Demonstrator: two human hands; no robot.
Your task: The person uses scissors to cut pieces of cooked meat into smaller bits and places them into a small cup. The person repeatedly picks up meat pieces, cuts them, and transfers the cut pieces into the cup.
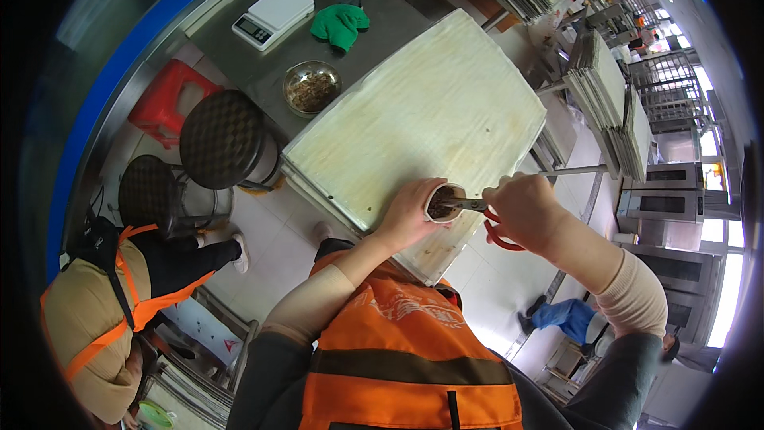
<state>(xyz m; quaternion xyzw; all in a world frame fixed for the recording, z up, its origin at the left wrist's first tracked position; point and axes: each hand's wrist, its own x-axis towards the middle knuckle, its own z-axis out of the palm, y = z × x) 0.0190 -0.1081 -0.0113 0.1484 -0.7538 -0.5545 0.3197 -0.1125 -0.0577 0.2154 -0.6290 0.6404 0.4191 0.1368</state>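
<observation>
My left hand (412,215) is wrapped around a small white cup (458,215), tilted so its mouth shows. Dark brown crumbly stuff (440,202) lies inside it. In my right hand (525,209) are scissors with red handles (504,240). Their metal blades (470,205) reach over the rim into the cup, and the tips are lost against the brown contents. Both hands are above the near end of a pale, cloth-like covered board (418,107), which lies on top of other boards.
Beyond the board, a steel table (233,65) holds a metal bowl of brown bits (311,88), a digital scale (274,15) and a green cloth (340,25). Round stools (222,137) and a red stool (170,101) stand left. A person in an orange apron (107,310) is at left; stacked boards (603,95) stand right.
</observation>
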